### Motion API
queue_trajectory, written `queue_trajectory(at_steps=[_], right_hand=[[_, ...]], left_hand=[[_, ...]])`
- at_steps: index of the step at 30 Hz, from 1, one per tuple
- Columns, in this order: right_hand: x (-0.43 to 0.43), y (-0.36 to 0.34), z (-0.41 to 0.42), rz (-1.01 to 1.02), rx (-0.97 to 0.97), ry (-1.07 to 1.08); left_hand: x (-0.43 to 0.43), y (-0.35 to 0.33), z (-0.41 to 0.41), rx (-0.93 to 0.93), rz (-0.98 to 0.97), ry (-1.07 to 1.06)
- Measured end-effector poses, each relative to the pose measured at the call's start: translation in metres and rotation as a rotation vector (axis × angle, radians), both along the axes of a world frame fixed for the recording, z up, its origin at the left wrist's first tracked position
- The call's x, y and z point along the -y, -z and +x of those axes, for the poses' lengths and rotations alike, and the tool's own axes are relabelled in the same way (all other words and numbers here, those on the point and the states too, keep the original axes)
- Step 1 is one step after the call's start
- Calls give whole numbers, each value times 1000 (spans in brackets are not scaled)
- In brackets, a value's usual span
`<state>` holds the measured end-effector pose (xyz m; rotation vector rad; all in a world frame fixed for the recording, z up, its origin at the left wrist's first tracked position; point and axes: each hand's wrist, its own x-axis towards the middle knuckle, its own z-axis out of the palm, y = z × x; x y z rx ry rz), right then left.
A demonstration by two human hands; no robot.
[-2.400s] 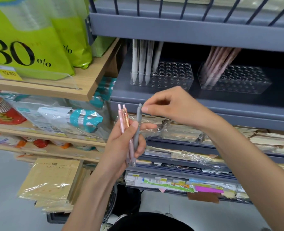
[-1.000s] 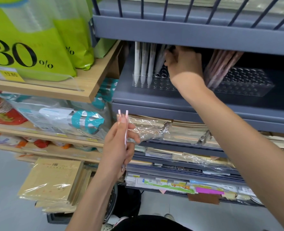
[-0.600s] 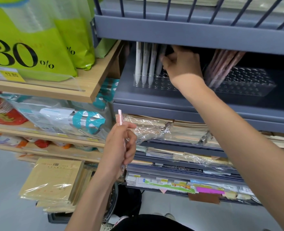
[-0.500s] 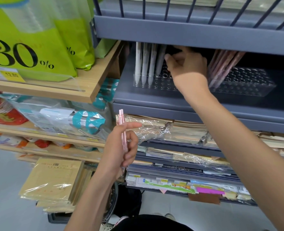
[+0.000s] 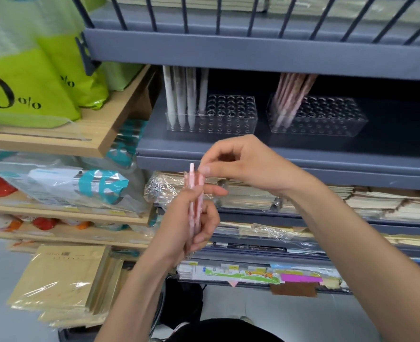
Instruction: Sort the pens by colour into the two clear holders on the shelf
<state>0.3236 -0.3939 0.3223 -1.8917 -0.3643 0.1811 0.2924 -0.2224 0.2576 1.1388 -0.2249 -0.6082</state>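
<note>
My left hand (image 5: 186,228) grips two pink pens (image 5: 192,180) upright in front of the grey shelf (image 5: 352,149). My right hand (image 5: 246,164) is just above it, its thumb and forefinger pinching the top of the right-hand pink pen. On the shelf stand two clear holders with hole grids. The left holder (image 5: 231,117) has several white and grey pens (image 5: 180,95) at its left end. The right holder (image 5: 332,119) has several pink pens (image 5: 291,95) leaning at its left end.
A barred grey shelf (image 5: 228,50) hangs low over the holders. Wrapped notebooks (image 5: 253,193) fill the shelves below. To the left, a wooden shelf (image 5: 85,141) carries green bags (image 5: 31,77), with wrapped packs (image 5: 63,183) underneath and brown envelopes (image 5: 56,277) lower down.
My right hand put a grey pen into the left holder, then came back down from the shelf to the pink pens in my left hand.
</note>
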Motion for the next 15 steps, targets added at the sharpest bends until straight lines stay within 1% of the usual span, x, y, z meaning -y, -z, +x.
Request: queue_trajectory(at_steps=[3,7,9,11,15], right_hand=[[24,1,-7,119,26,94],[59,-2,-16,357,93,352],[73,-1,-23,420,79,399],[82,2,-33,404,41,379],[102,5,-48,252,36,359]], left_hand=[[19,0,-2,22,-5,-15],[44,6,-6,82,50,-61],[58,8,-9,83,67,-76],[73,10,-11,104,77,-82],[104,10,-14,164,94,-73]])
